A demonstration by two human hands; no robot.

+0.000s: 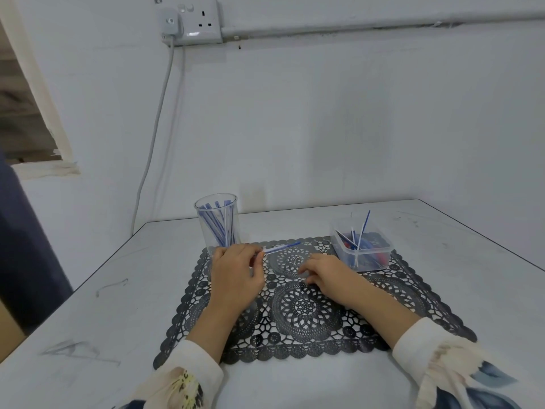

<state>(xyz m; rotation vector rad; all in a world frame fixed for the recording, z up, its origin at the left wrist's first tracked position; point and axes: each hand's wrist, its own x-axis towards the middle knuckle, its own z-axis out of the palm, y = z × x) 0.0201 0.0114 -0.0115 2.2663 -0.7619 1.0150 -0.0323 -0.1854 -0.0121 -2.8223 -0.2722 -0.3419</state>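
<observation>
white walls close off the corner where the pale grey table (88,305) stands, and a black lace mat (303,308) lies on it in front of me. my left hand (236,276) rests palm down on the mat's far left part, with the fingers and thumb curled round the near end of a blue and white pen (283,247). the pen sticks out to the right of my fingertips, low over the lace, with its blue tip pointing right and slightly away from me; i cannot tell whether it touches the mat. my right hand (327,276) lies near the middle of the mat, apart from the left one and from the pen. its fingers are loosely curled with their tips down on the lace, grasping nothing. cream sleeves (191,370) with a dark flower print cover both my forearms up to the wrists. just beyond my left hand a clear cup (216,214) stands upright at the mat's far left corner, with a bunch of blue pens (215,228) leaning inside it. on the mat's far right corner, just past my right hand, sits a clear plastic tub (365,256) holding more pens in blue and red, and one thin blue stick (365,224) pokes up over its rim. high on the wall behind, a white wall socket (200,22) has a plug in it, and its grey cable (156,122) hangs down behind the table's far left edge.
</observation>
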